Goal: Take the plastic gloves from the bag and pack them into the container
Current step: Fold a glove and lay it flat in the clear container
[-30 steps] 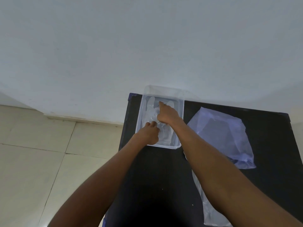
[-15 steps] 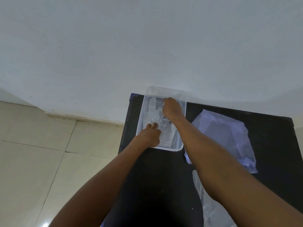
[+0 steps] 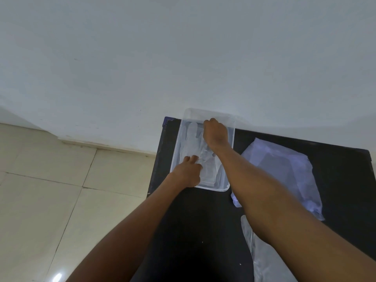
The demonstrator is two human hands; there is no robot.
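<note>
Gloves (image 3: 195, 147): thin, clear plastic, nearly colourless, lying flat in the container (image 3: 232, 139). One glove's finger shapes show at the far end, pointing away from me. Creased and wrinkled toward the middle.

Container: clear, rectangular, rounded corners, shallow. Sits at the far left corner of the table (image 3: 195, 220), long side running away from me, far end close to the wall (image 3: 183, 58).

My left hand (image 3: 188, 173): at the near end of the container, fingers spread and laid flat on the plastic, pressing down, gripping nothing.

My right hand (image 3: 214, 133): reaching across to the far end, knuckles up, fingers curled down into the container. Fingertips hidden under the hand; I cannot tell whether they pinch a glove or only push on it.

Bag (image 3: 284, 169): cloudy bluish plastic, lying crumpled flat to the right of the container, partly under my right forearm. Another clear plastic piece (image 3: 264, 261) lies nearer me on the right, possibly a loose glove.

Table: black, matte, a few pale specks near me.

Room: plain white wall ahead; pale tiled floor (image 3: 50, 190) to the left with dark grout lines and one bright light spot low down.
</note>
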